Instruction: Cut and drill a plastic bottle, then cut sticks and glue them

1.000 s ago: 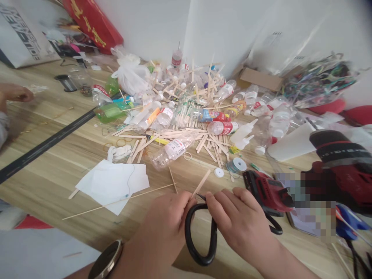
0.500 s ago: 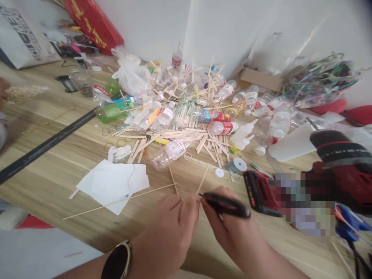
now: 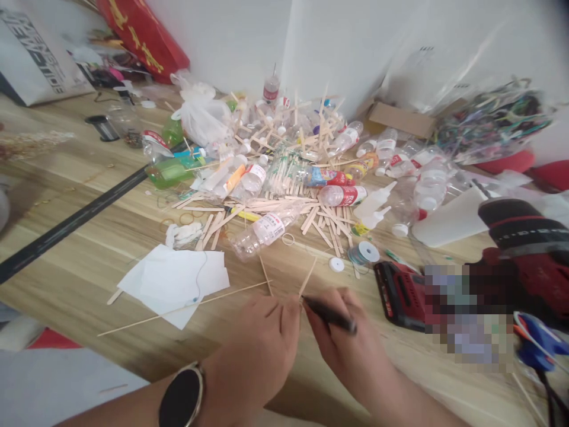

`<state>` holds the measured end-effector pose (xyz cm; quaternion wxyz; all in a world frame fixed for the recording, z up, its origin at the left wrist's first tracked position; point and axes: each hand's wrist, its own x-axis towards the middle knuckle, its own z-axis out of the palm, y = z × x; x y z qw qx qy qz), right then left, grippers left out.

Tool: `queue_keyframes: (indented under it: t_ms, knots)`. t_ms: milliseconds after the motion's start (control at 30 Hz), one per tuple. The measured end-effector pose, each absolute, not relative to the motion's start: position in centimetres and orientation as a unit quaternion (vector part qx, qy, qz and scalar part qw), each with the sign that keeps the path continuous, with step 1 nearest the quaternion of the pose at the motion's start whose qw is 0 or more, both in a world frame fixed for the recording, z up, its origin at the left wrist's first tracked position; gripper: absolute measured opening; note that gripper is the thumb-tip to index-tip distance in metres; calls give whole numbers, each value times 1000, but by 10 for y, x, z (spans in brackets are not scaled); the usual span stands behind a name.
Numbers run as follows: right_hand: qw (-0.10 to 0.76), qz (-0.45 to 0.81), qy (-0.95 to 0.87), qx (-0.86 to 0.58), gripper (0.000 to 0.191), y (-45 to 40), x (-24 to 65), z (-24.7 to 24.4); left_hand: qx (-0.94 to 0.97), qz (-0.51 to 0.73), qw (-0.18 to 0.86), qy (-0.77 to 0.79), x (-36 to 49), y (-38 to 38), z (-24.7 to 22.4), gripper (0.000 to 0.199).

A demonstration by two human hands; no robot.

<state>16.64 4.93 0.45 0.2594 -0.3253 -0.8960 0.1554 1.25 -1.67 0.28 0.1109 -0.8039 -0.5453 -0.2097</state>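
Note:
Near the table's front edge, my left hand is closed, with a thin wooden stick rising from its thumb side. Another thin stick sticks out beyond its knuckles. My right hand grips a black pen, its tip at the stick beside my left thumb. The lower parts of both sticks are hidden by my hands. A long thin skewer lies to the left, across white paper sheets.
Plastic bottles and a heap of craft sticks fill the table behind my hands. To the right are a thread spool, a red battery, a power drill and a blue-handled tool. A black strip lies left.
My right hand has shifted slightly left, and the pen's back end has swung left and toward me. My left hand stays closed at nearly the same spot. At the left edge, another person's hand has withdrawn.

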Motion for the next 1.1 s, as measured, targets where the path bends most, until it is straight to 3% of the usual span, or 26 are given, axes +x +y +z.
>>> queue_keyframes:
  t_ms: [67,133,200,267,333,400,500,600,667,767,800,900,1100]
  knots:
    - [200,385,-799,-415,21,44,160,5,-819,-190,175,-513,7,-15,-2,33]
    - [143,515,-708,-462,25,39,159,2,-825,-166,194,-505,-1,-11,-7,36]
    - [144,459,-736,-476,26,36,168,-5,-801,-149,169,-554,-10,-5,-9,42]
    - [176,280,-826,-457,26,35,183,-12,-739,-152,131,-643,-18,-1,-7,45]
    - [169,179,-866,-436,28,38,200,-17,-671,-192,32,-716,-23,0,0,32]
    - [122,222,-862,-438,27,44,214,-18,-660,-244,-110,-702,-24,-3,8,24]
    - [85,300,-846,-433,19,61,227,-19,-627,-284,-240,-684,-18,-11,15,29]
    - [60,270,-858,-432,20,76,238,-23,-602,-272,-348,-665,-14,-18,17,32]
    - [47,191,-878,-436,31,79,241,-23,-590,-264,-399,-650,-14,-21,17,33]
    - [124,-22,-907,-401,43,71,233,-7,-584,-260,-426,-639,-12,-24,17,34]
    - [158,-63,-907,-384,37,65,226,2,-592,-260,-422,-636,-11,-26,17,35]
    - [230,-70,-936,-258,24,48,198,24,-641,-270,-376,-612,-7,-30,18,34]
    - [137,206,-933,-262,34,35,181,9,-666,-313,-313,-600,-17,-27,12,35]
